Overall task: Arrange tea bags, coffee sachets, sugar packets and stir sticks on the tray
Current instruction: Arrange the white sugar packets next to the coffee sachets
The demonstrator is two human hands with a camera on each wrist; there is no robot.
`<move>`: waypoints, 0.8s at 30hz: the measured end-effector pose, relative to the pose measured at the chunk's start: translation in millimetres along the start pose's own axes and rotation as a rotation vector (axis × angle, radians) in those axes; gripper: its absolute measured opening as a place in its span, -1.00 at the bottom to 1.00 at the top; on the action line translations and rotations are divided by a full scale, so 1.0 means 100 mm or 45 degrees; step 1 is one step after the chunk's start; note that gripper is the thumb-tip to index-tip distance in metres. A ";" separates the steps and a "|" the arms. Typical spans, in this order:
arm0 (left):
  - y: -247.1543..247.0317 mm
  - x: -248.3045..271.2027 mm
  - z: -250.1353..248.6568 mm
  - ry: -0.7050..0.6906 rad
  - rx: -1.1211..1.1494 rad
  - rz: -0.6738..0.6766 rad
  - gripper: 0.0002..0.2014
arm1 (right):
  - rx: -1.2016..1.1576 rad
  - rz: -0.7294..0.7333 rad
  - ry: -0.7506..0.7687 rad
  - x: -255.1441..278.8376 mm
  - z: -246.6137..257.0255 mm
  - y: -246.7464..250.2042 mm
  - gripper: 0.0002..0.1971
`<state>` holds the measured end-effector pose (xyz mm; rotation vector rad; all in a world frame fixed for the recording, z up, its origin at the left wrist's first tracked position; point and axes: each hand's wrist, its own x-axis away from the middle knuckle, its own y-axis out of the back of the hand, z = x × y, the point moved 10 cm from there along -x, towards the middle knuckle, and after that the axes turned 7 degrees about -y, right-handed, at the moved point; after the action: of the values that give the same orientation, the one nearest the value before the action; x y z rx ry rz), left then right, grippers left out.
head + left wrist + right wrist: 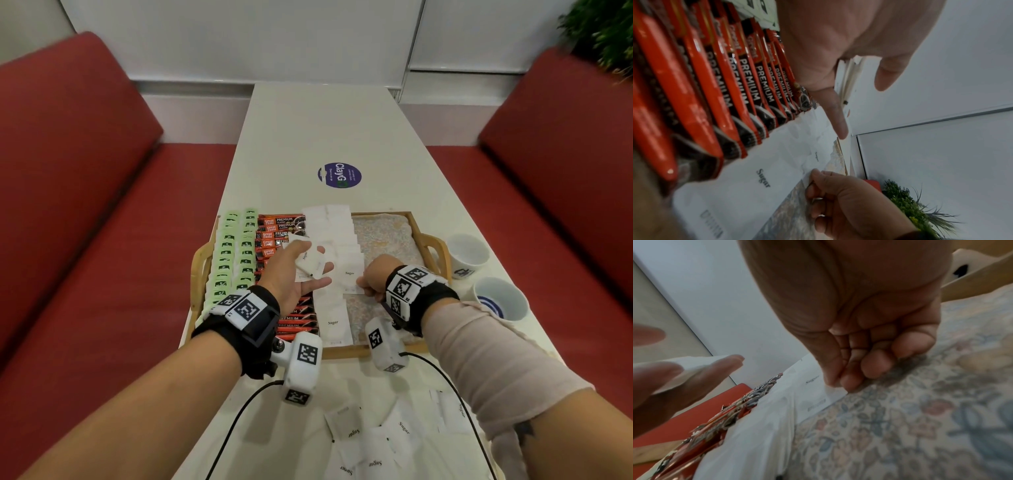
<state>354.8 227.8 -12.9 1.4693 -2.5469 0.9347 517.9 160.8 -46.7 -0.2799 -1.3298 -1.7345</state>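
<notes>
A wooden tray (pixel 432 247) with a floral liner (pixel 383 236) holds two columns of green tea bags (pixel 236 253), a column of orange coffee sachets (pixel 279 228) and a column of white sugar packets (pixel 337 233). My left hand (pixel 310 257) hovers palm up over the sachets, thumb pressing a small stack of sugar packets (pixel 314 269) onto its straight fingers. My right hand (pixel 364 284) is low on the liner and pinches the corner of a sugar packet (pixel 818 395) at the right edge of the sugar column. I see no stir sticks.
Two white cups (pixel 467 253) (pixel 500 301) stand right of the tray. Loose sugar packets (pixel 373 435) lie on the table near me, with wrist-camera cables (pixel 239 414) across them. Red benches (pixel 102 212) flank the white table (pixel 325 130), which bears a blue sticker (pixel 339 175).
</notes>
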 end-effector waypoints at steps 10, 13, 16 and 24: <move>0.12 -0.02 0.00 -0.032 -0.076 -0.072 -0.70 | 0.310 -0.231 0.083 0.10 0.11 0.12 -0.74; 0.14 0.00 -0.03 -0.093 -0.254 -0.085 -0.69 | 0.003 -0.347 0.343 0.26 0.29 0.27 -0.83; 0.11 0.04 -0.05 -0.144 -0.396 -0.077 -0.69 | -0.287 -0.246 0.537 0.47 0.41 0.32 -0.89; -0.04 0.15 -0.05 -0.210 -0.527 -0.015 -0.61 | -0.052 -0.078 0.596 0.71 0.47 0.15 -0.81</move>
<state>348.6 217.9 -1.8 1.4776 -2.6236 0.2627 473.5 164.0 27.7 0.1422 -0.9691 -1.7424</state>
